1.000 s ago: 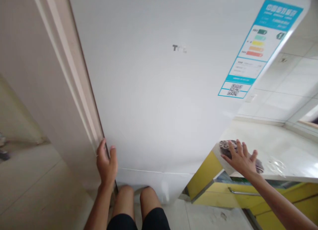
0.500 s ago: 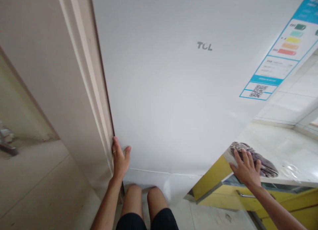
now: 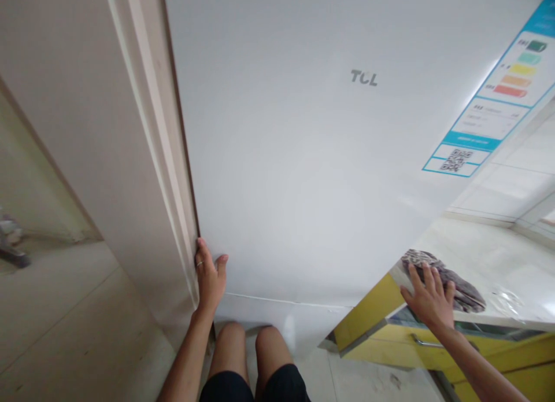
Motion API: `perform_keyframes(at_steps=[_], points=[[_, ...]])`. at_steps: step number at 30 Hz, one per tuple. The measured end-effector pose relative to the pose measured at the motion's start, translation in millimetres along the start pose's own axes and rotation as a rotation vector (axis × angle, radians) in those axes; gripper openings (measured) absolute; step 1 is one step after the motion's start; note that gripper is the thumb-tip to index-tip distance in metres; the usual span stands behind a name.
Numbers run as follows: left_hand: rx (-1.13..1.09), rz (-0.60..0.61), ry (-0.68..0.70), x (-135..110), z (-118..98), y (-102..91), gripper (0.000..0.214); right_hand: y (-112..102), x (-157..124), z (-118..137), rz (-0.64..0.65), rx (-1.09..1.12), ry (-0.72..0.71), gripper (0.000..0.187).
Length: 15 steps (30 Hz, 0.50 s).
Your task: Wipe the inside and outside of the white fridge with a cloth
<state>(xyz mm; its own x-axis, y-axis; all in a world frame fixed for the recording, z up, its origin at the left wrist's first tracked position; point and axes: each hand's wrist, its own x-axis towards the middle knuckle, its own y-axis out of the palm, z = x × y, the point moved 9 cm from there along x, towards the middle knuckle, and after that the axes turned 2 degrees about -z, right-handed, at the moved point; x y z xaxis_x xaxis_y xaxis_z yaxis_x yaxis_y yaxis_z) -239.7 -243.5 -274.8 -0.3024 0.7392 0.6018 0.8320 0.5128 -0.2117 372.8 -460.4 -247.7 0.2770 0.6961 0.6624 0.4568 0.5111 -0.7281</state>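
A tall white refrigerator (image 3: 295, 176) with a TCL mark on its front fills the middle of the view. At its lower left edge is my left hand (image 3: 211, 280), a ring on one finger. Its fingers reach up along the gap beside the door frame, and the thumb stands apart over the refrigerator's front. Off to the right, my right hand (image 3: 431, 298) lies spread over a crumpled grey-brown cloth (image 3: 462, 286) on the white countertop (image 3: 526, 275). The cloth is partly covered by the fingers, which look flat rather than wrapped round it.
A pale door frame (image 3: 151, 118) runs close along the refrigerator's left side. Yellow cabinets (image 3: 381, 347) with a metal handle (image 3: 427, 342) stand under the countertop. My knees (image 3: 273, 347) are close to the refrigerator's lower part. Tiled floor (image 3: 78, 332) shows at the left.
The view has shifted a little, so the refrigerator's mark and label sit slightly farther right. Both hands keep nearly the same places.
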Motion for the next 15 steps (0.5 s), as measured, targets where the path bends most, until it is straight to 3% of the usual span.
perform_keyframes(at_steps=[15], points=[[0.021,-0.047,0.012,-4,9,3.2,0.089,-18,3,11,-0.068,0.054,-0.01,0.074]])
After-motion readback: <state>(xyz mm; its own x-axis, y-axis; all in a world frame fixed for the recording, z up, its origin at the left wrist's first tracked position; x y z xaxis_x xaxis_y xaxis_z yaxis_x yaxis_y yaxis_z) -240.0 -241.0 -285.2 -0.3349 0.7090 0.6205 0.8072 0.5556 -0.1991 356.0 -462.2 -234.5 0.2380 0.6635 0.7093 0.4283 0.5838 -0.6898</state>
